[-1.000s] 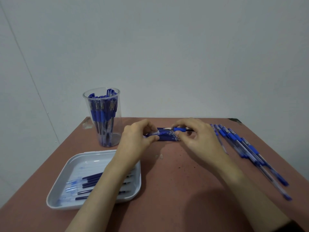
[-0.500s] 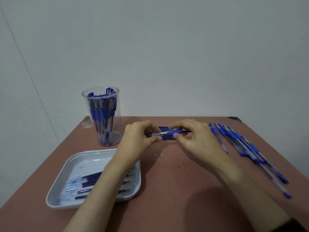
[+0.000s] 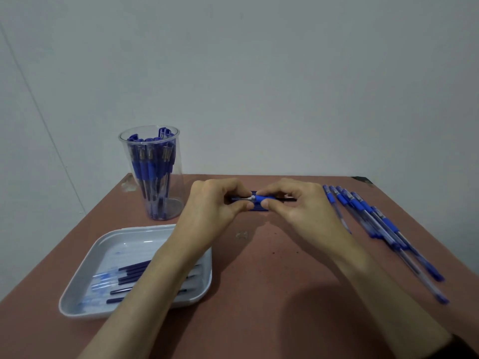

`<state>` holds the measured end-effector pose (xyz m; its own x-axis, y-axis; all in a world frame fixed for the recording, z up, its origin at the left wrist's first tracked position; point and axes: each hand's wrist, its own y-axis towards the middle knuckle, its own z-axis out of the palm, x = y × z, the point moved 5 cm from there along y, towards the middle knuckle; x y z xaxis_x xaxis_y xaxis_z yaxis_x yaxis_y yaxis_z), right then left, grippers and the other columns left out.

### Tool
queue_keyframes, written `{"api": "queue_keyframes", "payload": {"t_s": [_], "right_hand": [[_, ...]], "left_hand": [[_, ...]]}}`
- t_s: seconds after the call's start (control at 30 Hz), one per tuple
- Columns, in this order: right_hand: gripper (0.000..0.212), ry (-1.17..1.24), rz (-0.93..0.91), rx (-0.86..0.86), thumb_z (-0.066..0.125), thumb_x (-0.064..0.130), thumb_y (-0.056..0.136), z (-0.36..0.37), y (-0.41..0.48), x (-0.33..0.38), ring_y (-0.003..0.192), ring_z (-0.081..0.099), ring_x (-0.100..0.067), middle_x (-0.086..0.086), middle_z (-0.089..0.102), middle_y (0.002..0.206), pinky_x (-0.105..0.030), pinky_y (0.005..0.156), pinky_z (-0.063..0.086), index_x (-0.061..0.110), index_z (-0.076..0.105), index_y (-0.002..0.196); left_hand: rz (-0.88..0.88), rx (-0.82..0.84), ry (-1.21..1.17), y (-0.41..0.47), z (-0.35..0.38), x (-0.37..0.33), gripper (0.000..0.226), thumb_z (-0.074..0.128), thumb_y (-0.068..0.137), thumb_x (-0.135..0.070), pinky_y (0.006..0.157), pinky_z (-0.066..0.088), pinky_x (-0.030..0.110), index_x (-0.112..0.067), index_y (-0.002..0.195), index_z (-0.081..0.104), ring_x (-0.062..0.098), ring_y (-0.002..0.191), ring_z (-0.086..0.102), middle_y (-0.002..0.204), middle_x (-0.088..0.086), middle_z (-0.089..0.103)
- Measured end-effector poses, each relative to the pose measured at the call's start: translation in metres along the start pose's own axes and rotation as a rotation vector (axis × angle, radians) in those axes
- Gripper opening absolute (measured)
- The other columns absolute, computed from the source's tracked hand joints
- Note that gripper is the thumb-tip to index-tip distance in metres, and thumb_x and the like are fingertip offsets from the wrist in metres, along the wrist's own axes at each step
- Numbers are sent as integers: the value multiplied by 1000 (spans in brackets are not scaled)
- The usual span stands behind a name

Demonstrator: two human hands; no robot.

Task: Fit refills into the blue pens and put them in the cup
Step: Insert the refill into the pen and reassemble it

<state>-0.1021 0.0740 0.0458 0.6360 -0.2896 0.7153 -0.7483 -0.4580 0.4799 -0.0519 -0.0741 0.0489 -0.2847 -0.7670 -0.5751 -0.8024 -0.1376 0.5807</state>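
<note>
A single head-worn wide-angle view looks forward and down, close over the table (image 3: 259,294); the wall (image 3: 259,73) is at twelve o'clock.

The left hand (image 3: 212,211) and right hand (image 3: 303,211) are bare. A dark fabric sleeve edge (image 3: 464,345) covers the right arm's upper end.

Open lane of table (image 3: 259,294) between left tray (image 3: 124,255) and right-side pens (image 3: 363,211) — tall cup (image 3: 151,177) beyond the tray.

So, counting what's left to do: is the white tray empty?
No, several dark refills lie side by side in the white tray.
</note>
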Motion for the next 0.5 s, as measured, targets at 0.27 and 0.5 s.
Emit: {"api": "queue_keyframes", "payload": {"t_s": [0.27,0.5], "right_hand": [[17,28,-21,78,68,7,86,18,-3,1,85,63,-1,10,70,88,-9,73,44,18,75,97],[20,118,-124,-62,66,6,87,31,36,49,72,57,4,14,65,81,-8,70,42,25,69,93]], "left_hand": [[76,35,88,-11,-13,5,13,79,75,-21,66,44,12,-15,85,73,1,65,58,78,-5,72],[158,-532,313,-23,-83,11,60,66,79,-42,101,21,9,-16,131,50,23,115,42,129,9,52]]}}
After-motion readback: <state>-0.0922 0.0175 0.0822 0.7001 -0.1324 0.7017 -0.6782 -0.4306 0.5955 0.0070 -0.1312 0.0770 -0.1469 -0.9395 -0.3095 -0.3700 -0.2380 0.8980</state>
